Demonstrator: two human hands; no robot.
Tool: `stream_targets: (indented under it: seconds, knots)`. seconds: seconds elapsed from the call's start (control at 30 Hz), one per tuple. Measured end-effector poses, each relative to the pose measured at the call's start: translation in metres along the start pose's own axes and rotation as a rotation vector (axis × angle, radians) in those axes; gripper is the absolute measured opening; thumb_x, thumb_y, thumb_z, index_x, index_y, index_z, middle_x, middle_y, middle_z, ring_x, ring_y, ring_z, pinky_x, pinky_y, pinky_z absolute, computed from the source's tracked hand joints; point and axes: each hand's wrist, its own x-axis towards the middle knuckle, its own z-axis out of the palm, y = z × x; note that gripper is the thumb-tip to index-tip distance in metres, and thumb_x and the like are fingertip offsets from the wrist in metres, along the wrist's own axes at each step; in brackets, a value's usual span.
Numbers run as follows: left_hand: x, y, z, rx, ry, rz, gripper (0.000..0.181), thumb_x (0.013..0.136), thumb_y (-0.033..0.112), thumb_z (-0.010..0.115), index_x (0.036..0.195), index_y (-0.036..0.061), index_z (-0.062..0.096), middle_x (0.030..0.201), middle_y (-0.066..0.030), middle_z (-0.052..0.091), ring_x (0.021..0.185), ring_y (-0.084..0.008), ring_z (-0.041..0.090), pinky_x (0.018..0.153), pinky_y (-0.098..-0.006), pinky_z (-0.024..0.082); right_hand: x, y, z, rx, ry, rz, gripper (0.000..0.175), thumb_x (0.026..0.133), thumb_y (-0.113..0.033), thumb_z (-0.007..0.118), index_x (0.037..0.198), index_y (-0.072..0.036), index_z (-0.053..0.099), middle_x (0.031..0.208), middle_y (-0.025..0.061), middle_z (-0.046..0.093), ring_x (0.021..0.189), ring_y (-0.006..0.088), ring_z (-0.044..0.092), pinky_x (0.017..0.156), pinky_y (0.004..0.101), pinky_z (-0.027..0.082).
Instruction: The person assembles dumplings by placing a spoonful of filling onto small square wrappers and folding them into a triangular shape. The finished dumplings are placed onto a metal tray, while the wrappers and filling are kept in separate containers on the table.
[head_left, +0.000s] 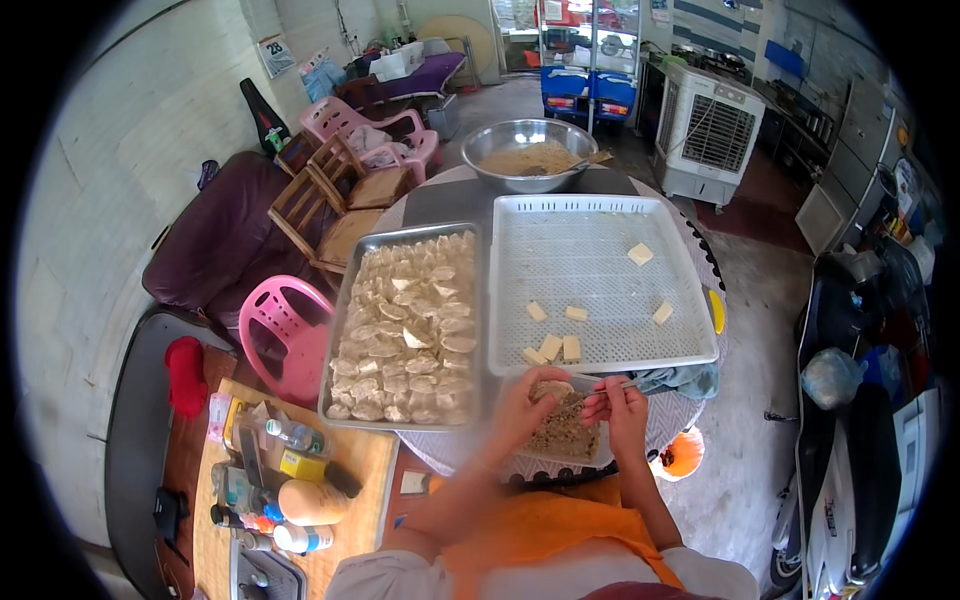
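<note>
Over a clear plastic container of minced filling (570, 439), my left hand (529, 401) holds a pale tofu-like piece (553, 390) with filling at it. My right hand (616, 409) pinches a thin metal utensil (613, 388), its tip by that piece. Just beyond is a white perforated plastic tray (592, 277) bearing several pale rectangular pieces (571, 347), some grouped at its near edge. To the left, a metal tray (474, 360) is packed with rows of beige filled pieces (420, 337). A steel bowl (480, 169) of brown crumbly mixture (529, 159) stands at the table's far side.
A blue-grey cloth (686, 380) and a yellow object (717, 311) lie at the round table's right edge. An orange-lined bin (682, 454) stands below. Bottles and boxes crowd a wooden side table (367, 480) at left, near a pink plastic chair (281, 352).
</note>
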Motion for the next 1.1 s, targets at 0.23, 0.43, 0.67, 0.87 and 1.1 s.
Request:
stream_targets:
  seconds: [0.23,0.43,0.67,0.87,1.1]
  knots:
    - [-0.006,-0.029,0.002,0.093,-0.013,-0.103,0.023,0.089,0.009,0.059,0.111,0.0060,0.054,0.085,-0.0039,0.054,0.083,-0.0127,0.056,0.058,-0.0236,0.049,0.000,0.002,0.001,-0.113,-0.046,-0.066,0.027,0.100,-0.023,0.047,0.092,0.000,0.058,0.068,0.0095,0.063,0.052,0.0144,0.061,0.048,0.0264,0.053]
    - [-0.006,-0.034,-0.005,-0.262,0.011,-0.266,0.020,0.098,0.020,0.047,0.114,0.0088,0.050,0.077,0.0015,0.052,0.063,-0.0058,0.050,0.049,-0.0203,0.043,0.008,0.004,-0.007,-0.180,0.008,-0.144,0.025,0.100,-0.023,0.047,0.091,-0.001,0.057,0.066,0.0073,0.061,0.052,0.0119,0.060,0.047,0.0240,0.050]
    - [-0.008,-0.047,-0.008,-0.270,-0.014,-0.265,0.025,0.098,0.029,0.047,0.094,0.0066,0.057,0.071,0.0004,0.051,0.059,-0.0076,0.049,0.048,-0.0217,0.042,0.006,0.019,0.007,-0.607,-0.111,-0.253,0.023,0.098,-0.018,0.048,0.086,-0.001,0.059,0.064,0.0055,0.060,0.052,0.0100,0.056,0.047,0.0240,0.045]
    - [-0.007,-0.024,-0.006,-0.514,0.102,-0.379,0.037,0.098,0.036,0.045,0.077,0.0071,0.053,0.057,0.0011,0.044,0.045,-0.0089,0.044,0.037,-0.0240,0.035,0.017,0.037,-0.012,-0.579,-0.112,-0.200,0.025,0.098,-0.022,0.049,0.087,-0.002,0.060,0.066,0.0043,0.057,0.056,0.0095,0.055,0.049,0.0234,0.045]
    - [-0.012,-0.039,0.001,-0.449,0.087,-0.376,0.048,0.099,0.043,0.042,0.065,0.0095,0.047,0.052,0.0041,0.039,0.043,-0.0080,0.037,0.038,-0.0231,0.028,0.025,0.045,-0.021,-0.612,-0.157,-0.177,0.031,0.098,-0.027,0.053,0.090,0.002,0.060,0.074,0.0044,0.056,0.059,0.0089,0.053,0.049,0.0211,0.045]
